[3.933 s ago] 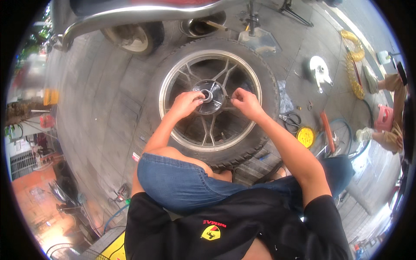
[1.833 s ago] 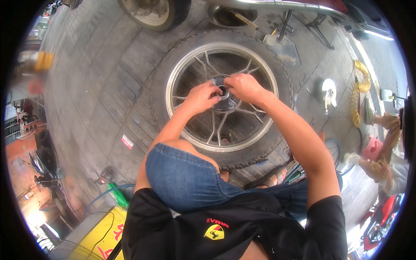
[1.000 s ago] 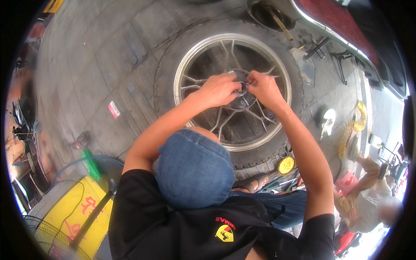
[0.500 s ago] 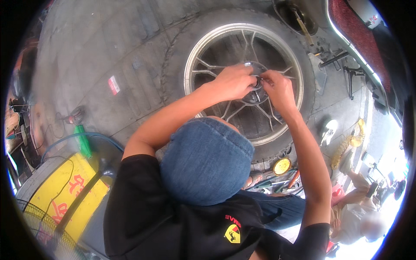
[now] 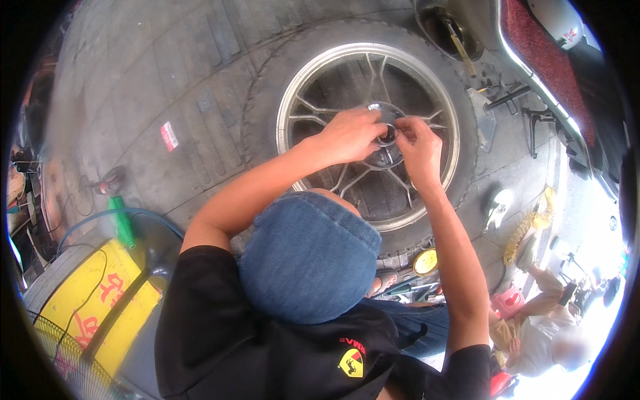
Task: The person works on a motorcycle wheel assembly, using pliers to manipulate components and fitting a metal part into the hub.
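Grey paving slabs (image 5: 167, 73) form the work surface of this outdoor repair spot, with a motorcycle wheel (image 5: 373, 133) lying flat on them in front of a crouching person whose denim-clad knee (image 5: 308, 257) rises between the two forearms. Nearest that person, the left hand (image 5: 350, 135) and the right hand (image 5: 419, 150) meet over the hub (image 5: 387, 133) at the wheel's centre. Both are curled narrow, fingertips pinching around a small dark round part seated in the hub; whether it is a bearing, a seal or a nut cannot be told from this view. For this step, keep the part square to the bore, press evenly from both sides, and steady the wrists against the spokes (image 5: 313, 113) so the rim does not rock. The raised knee crowds the left forearm and limits its reach. Beside the tyre's near edge lies a yellow round tin (image 5: 425, 261). To the left stand a green-handled tool with blue hose (image 5: 123, 220) and a yellow box (image 5: 100, 307). Beyond the wheel sit a dark basin (image 5: 453, 27) and a scooter's red footboard (image 5: 543, 60), close enough to hamper movement there.
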`<state>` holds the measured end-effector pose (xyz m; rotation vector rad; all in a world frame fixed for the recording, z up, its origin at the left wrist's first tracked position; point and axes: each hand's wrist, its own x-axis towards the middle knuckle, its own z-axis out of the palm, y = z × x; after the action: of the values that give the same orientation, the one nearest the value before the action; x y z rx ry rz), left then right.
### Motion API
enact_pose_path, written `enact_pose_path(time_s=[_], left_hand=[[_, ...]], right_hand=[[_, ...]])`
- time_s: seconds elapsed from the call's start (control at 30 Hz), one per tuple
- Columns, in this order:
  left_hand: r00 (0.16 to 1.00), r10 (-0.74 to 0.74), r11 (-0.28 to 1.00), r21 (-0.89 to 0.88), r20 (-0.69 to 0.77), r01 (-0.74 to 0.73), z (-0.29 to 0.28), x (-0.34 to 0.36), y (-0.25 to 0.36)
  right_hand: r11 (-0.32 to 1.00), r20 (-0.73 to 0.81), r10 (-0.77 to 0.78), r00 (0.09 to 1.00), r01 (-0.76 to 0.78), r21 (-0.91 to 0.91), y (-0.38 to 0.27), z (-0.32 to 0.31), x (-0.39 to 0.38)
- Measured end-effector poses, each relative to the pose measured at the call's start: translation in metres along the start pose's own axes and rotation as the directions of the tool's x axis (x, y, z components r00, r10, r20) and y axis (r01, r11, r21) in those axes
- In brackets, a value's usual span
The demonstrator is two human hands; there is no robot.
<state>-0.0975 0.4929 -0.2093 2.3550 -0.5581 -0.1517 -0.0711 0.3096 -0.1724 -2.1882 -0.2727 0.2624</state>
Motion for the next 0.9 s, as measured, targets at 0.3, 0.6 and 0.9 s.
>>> enact_pose_path(time_s=[0.3, 0.6, 0.9], left_hand=[[1.000, -0.014, 1.000, 0.007, -0.012, 0.014, -0.004, -0.001, 0.003], [0.974, -0.120, 0.987, -0.129, -0.193, 0.096, 0.007, -0.007, 0.011], [0.967, -0.118, 0.986, -0.140, -0.227, 0.088, 0.015, -0.011, 0.015]], right_hand=[[0.996, -0.090, 0.084, 0.992, -0.083, 0.009, 0.000, -0.001, 0.008], [0.932, -0.201, 0.270, 0.942, -0.202, 0.302, 0.009, -0.002, 0.003], [0.930, -0.126, 0.333, 0.935, -0.303, 0.209, 0.023, -0.002, 0.000]])
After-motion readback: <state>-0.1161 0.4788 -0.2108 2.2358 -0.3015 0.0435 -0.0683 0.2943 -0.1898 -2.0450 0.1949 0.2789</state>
